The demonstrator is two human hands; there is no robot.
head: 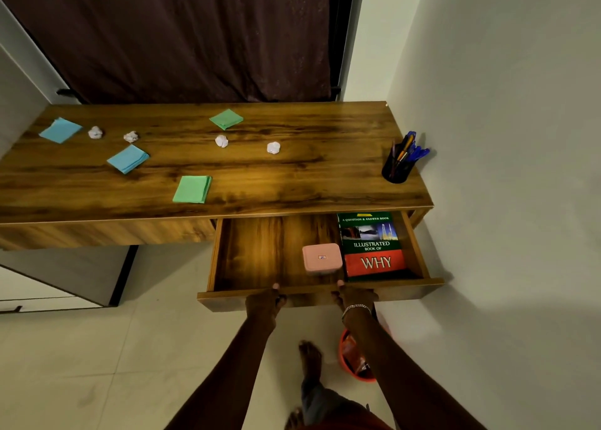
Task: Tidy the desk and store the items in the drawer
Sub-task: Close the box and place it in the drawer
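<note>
Open beneath the right end of the bench [292, 175], wooden drawer [406, 292], front rail gripped by left hand [265, 302] and right hand [355, 298], fingers wrapped round it. Rigid, likely smooth-sliding; best held there.

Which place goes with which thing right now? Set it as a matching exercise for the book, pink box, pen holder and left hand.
Things:
1. book
2. pink box
3. pen holder
4. left hand

Places:
A. on the desk, right end
B. holding the drawer by its front
C. inside the drawer, right side
D. inside the drawer, just left of the book

Pairs: 1-C, 2-D, 3-A, 4-B
</note>
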